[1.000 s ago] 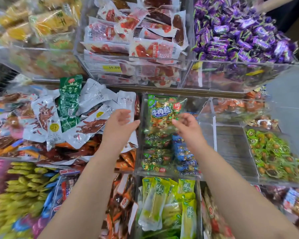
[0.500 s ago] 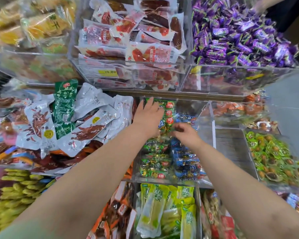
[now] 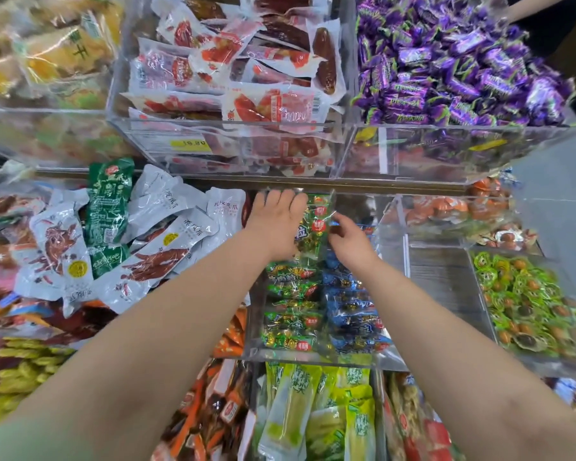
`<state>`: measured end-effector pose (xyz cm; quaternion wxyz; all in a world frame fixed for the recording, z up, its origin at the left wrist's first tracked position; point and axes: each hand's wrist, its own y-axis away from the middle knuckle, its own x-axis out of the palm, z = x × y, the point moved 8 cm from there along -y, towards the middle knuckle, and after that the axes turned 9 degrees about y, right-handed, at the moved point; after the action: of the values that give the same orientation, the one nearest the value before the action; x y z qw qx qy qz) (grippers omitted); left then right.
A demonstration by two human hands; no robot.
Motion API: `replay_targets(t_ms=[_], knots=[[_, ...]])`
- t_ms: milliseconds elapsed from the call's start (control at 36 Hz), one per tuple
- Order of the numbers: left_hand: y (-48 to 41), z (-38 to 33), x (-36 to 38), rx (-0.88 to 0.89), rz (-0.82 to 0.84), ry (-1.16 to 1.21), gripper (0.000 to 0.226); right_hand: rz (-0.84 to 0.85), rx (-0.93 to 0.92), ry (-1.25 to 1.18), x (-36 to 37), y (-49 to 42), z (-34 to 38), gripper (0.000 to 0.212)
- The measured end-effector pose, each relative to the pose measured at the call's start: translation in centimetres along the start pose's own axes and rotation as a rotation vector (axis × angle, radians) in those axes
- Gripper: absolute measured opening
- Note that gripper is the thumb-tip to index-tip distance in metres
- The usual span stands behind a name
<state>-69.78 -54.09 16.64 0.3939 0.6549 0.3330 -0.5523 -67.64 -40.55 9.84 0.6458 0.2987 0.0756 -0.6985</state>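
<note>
**Visitor:** What fills the scene?

**Onlooker:** A shop shelf [image 3: 396, 187] stacked with clear bins. On the upper tier, purple-wrapped candies [image 3: 463, 61] are heaped at the right, with red sausage packs [image 3: 246, 61] just beside them. Below at the left is a pile of white foil packs [image 3: 167, 234].

**Visitor:** And the work in hand?

**Onlooker:** It is in the clear bin [image 3: 330, 359] at the middle of the lower tier. A green snack bag [image 3: 316, 227] stands upright against its back wall, above small green packets [image 3: 290, 314] and small blue packets [image 3: 353, 314].

**Visitor:** The hands?

**Onlooker:** The left hand [image 3: 276, 224] lies flat on the bag's left side, fingers straight, its grip open and clasping nothing. The right hand [image 3: 351, 242] is at the bag's right edge, fingers curled toward the clear wrapper. I cannot tell whether that grip pinches it.

**Visitor:** Smallest detail?

**Onlooker:** A yellow price tag [image 3: 190, 144] on the front of the sausage bin.
</note>
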Motion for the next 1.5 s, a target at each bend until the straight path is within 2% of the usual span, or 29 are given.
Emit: replay_targets(t_ms=[56,111,167,222,333,417,556,611,722,833,944,1028,1083,1139,1194,1250,1333,1417,1500], knots=[[-0.3,0.0,0.8,-0.019,0.076,-0.02,0.117,0.016,0.02,0.077,0.1,0.0,-0.3,0.053],[-0.3,-0.2,1.7,-0.019,0.142,-0.047,0.124,-0.022,0.01,0.102,-0.2,0.1,-0.1,0.061],[-0.2,-0.2,2.5,-0.016,0.182,-0.064,0.126,-0.006,-0.007,0.062,-0.1,0.4,0.2,0.067],[-0.1,-0.1,2.9,-0.026,0.196,-0.054,0.125,0.095,-0.02,0.002,0.8,0.7,0.3,0.075],[-0.2,0.5,2.4,-0.038,0.149,-0.099,0.119,0.24,-0.127,0.091,2.0,1.3,1.2,0.104],[-0.2,1.1,2.2,-0.049,0.124,-0.106,0.117,0.184,-0.285,0.081,2.3,1.1,3.1,0.096],[-0.6,1.2,2.9,-0.049,0.16,-0.228,0.117,0.134,-0.305,0.099,2.9,0.7,3.3,0.102],[-0.6,1.1,3.0,-0.041,0.166,-0.246,0.12,0.119,-0.248,0.073,2.5,0.7,2.8,0.105],[-0.2,1.0,2.7,-0.022,0.204,-0.231,0.126,0.115,-0.177,0.028,1.9,0.9,1.9,0.097],[0.4,0.6,2.3,-0.04,0.227,-0.206,0.13,0.114,-0.054,0.083,1.0,2.0,0.0,0.106],[1.1,-0.3,1.7,-0.041,0.201,-0.268,0.128,0.045,0.025,-0.05,-0.6,4.0,-0.8,0.087],[2.3,-1.1,1.2,-0.051,0.164,-0.257,0.12,0.013,0.045,-0.154,-1.8,5.8,-1.3,0.061],[3.4,-2.3,0.4,-0.037,0.085,-0.159,0.104,-0.017,0.058,-0.158,-2.9,6.9,-1.8,0.041],[4.9,-3.8,-0.6,-0.023,-0.042,0.04,0.073,-0.057,0.063,-0.162,-3.9,8.0,-2.2,0.027],[6.8,-5.0,-1.2,-0.07,-0.147,0.327,0.041,-0.088,0.07,-0.212,-4.7,9.2,-2.7,0.017],[8.9,-6.1,-0.1,-0.174,-0.119,0.653,0.025,-0.103,0.083,-0.277,-5.2,10.6,-3.2,0.015],[11.6,-8.5,2.8,-0.27,-0.007,0.978,0.015,-0.128,0.092,-0.348,-5.7,13.0,-4.4,0.016],[14.1,-10.0,5.4,-0.377,0.025,1.243,0.018,-0.191,0.141,-0.381,-6.2,16.4,-6.8,0.02],[16.9,-11.5,8.5,-0.428,0.133,1.377,0.018,-0.264,0.231,-0.421,-5.5,20.7,-10.5,0.021]])
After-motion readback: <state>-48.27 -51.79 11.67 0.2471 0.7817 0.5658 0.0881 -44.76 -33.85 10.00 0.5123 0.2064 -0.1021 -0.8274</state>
